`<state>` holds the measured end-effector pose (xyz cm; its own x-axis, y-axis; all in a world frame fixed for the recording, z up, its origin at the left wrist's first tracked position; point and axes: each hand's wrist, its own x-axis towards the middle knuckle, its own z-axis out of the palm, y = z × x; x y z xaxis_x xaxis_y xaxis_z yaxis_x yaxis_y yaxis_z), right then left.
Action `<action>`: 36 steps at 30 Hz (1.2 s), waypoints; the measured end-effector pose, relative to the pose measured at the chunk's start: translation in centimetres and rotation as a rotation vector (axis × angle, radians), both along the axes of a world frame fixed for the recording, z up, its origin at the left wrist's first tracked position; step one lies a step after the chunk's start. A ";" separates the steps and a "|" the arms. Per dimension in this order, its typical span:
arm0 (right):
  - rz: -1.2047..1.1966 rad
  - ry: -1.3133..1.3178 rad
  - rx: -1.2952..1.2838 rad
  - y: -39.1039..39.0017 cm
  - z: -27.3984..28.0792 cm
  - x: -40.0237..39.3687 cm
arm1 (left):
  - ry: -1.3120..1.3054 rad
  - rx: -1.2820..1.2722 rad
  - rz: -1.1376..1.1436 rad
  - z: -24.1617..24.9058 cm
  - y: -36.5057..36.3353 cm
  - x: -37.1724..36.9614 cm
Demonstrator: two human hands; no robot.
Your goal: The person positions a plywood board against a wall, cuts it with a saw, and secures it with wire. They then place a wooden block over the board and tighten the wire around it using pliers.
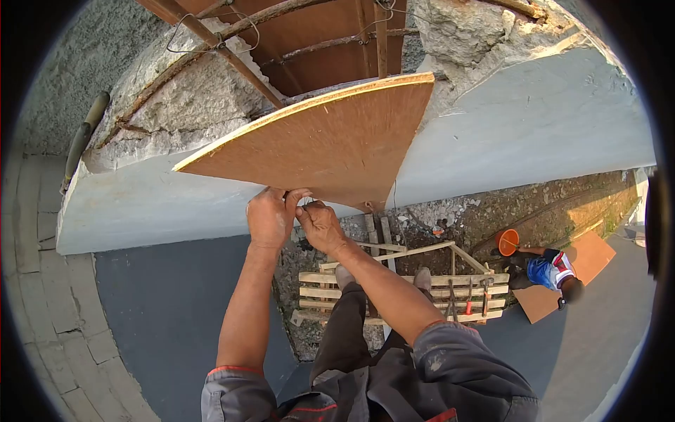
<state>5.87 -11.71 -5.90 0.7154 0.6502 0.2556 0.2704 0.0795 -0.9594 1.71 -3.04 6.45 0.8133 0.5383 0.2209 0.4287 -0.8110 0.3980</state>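
Observation:
A brown plywood panel (pixel 316 141) with a pale cut edge stands tilted over a gap in the broken concrete wall. Just under its lower edge my two hands meet, fingers closed. My left hand (pixel 271 216) pinches what looks like a thin wire (pixel 307 200), close against the panel's underside. Beside it, my right hand (pixel 322 226) has its fingertips curled at the same spot. Most of the wire is hidden by the fingers. A small wire loop (pixel 368 205) sits near the panel's bottom corner.
Rusty rebar (pixel 256 74) with wire ties crosses the broken concrete (pixel 200 91) above. I stand on a slatted wooden platform (pixel 401 292) with a red-handled tool (pixel 469 302). Below right, another person (pixel 552 271) is beside an orange bucket (pixel 507 242) and a brown sheet (pixel 590 254).

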 end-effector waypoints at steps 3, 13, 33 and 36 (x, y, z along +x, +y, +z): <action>-0.032 0.125 0.032 -0.3 0.3 -0.4 | -0.047 -0.038 -0.035 -0.1 0.0 0.0; -0.191 0.128 0.111 -0.2 1.1 -1.5 | -0.133 -0.071 -0.021 -1.0 -0.4 0.0; 0.351 -0.571 -0.338 -6.7 3.8 0.5 | -0.205 -1.509 0.335 -12.2 0.5 -0.3; 0.215 -0.734 -0.434 -8.8 13.0 1.8 | -0.187 -1.423 0.282 -12.4 0.0 0.3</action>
<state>7.62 -20.51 7.11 0.3182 0.8985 0.3023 0.8522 -0.1315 -0.5063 2.01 -3.03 -5.95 0.6656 0.5211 -0.5342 0.3567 0.4066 0.8411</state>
